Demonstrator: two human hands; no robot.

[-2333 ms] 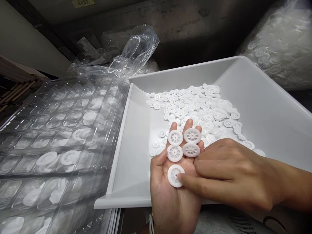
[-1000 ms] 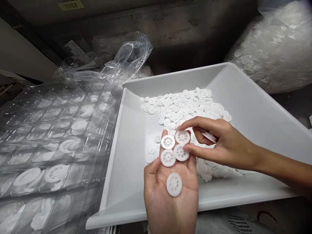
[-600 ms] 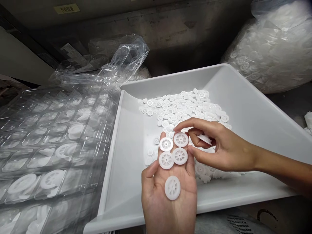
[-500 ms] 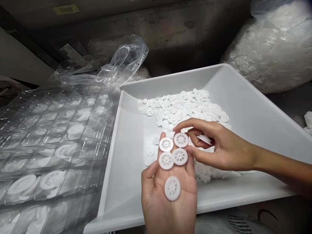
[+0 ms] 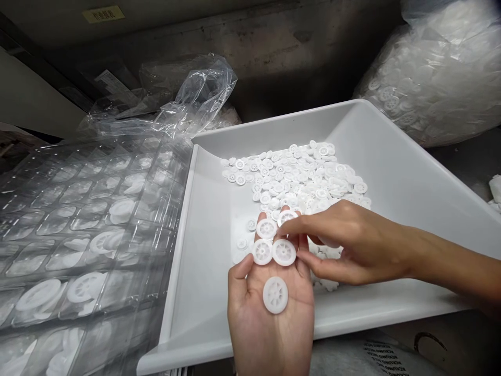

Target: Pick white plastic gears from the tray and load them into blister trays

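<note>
My left hand (image 5: 254, 318) is palm up over the white plastic tray (image 5: 274, 121), and several white spoked plastic wheels lie on its palm and fingers. One wheel (image 5: 275, 295) rests alone on the palm, while another (image 5: 287, 216) sits near the fingertips. My right hand (image 5: 348, 245) reaches in from the right, its index fingertip touching that upper wheel. A pale wheel edge (image 5: 331, 243) shows under its curled fingers, mostly hidden. A loose pile of small white wheels (image 5: 293, 175) covers the tray's far part.
A clear blister tray (image 5: 94, 230) with white wheels in its pockets lies along the tray's left side. Behind stands a crumpled clear bag (image 5: 195, 99), and a full bag of wheels (image 5: 426, 78) is at the back right. Printed cardboard (image 5: 426, 350) lies below.
My right hand has moved left, its index finger reaching over the upper wheel. The wheel pinched in that hand is now mostly hidden. The wheels on my left hand have shifted slightly.
</note>
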